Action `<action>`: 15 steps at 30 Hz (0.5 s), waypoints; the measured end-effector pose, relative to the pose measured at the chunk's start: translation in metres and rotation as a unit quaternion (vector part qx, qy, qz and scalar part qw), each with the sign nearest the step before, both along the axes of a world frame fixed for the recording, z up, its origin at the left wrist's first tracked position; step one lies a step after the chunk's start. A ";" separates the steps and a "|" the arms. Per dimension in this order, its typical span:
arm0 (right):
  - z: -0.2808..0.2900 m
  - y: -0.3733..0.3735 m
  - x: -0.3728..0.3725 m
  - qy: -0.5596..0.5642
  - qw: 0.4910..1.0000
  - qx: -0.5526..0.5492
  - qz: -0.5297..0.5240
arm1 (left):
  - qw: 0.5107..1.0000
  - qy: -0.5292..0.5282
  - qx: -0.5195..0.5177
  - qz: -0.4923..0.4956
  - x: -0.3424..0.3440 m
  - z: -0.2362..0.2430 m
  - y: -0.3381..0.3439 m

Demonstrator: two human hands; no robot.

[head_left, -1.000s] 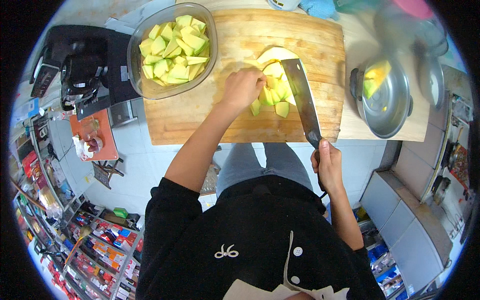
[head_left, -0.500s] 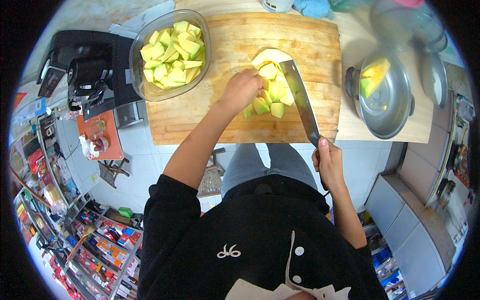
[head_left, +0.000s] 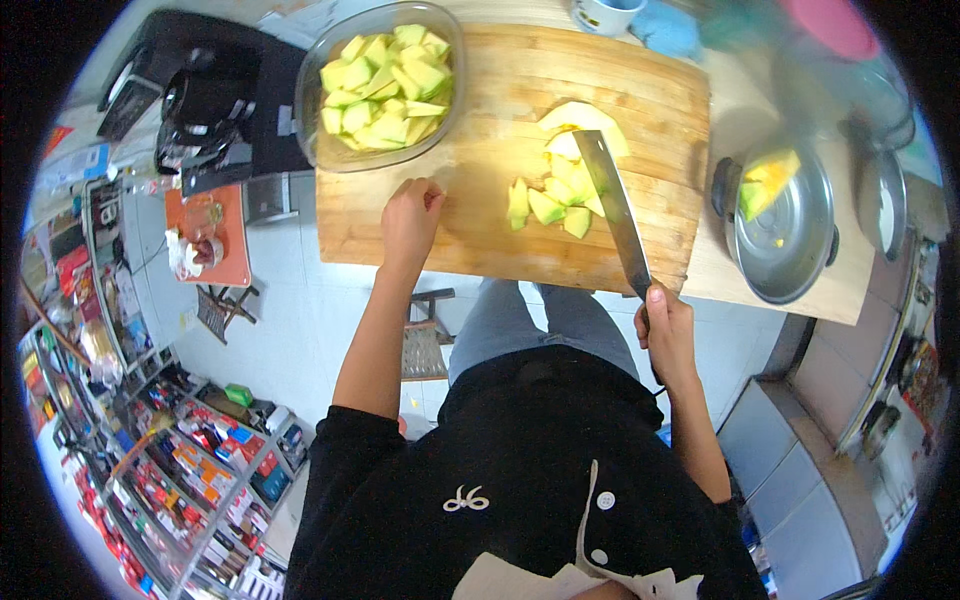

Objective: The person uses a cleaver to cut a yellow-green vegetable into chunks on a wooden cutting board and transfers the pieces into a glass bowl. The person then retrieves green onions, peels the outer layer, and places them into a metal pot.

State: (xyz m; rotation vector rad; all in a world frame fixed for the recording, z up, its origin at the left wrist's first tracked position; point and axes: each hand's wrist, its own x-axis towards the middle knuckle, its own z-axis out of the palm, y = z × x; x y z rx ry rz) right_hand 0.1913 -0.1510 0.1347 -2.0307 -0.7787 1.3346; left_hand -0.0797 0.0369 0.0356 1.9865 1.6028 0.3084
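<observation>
Left hand (head_left: 410,215) withdrawn, knife (head_left: 615,205) handle hidden

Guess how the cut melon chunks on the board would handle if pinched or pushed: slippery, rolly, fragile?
The melon chunks show glossy cut faces, so probably slippery to pinch. Their wedge shapes with flat sides suggest they would slide rather than roll on the wooden cutting board. They hold sharp edges beside the knife, so likely firm, not mushy.

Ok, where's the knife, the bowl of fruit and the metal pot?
knife (head_left: 612,200), head view, middle of the blade.
glass bowl (head_left: 306,105), head view, left rim.
metal pot (head_left: 815,250), head view, bare inner wall.
</observation>
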 end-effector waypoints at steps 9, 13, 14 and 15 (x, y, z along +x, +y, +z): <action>0.007 0.014 0.012 -0.311 0.909 0.098 0.260 | 0.978 -0.131 0.116 0.111 -0.018 0.057 -0.031; 0.012 0.026 0.019 -0.338 0.876 0.134 0.317 | 0.943 -0.174 0.056 -0.278 0.054 0.088 -0.047; 0.012 0.030 0.018 -0.338 0.871 0.142 0.328 | 0.895 -0.136 0.097 -0.413 0.076 0.089 -0.052; 0.014 0.032 0.019 -0.340 0.865 0.147 0.339 | 0.880 -0.126 0.035 -0.457 0.095 0.089 -0.058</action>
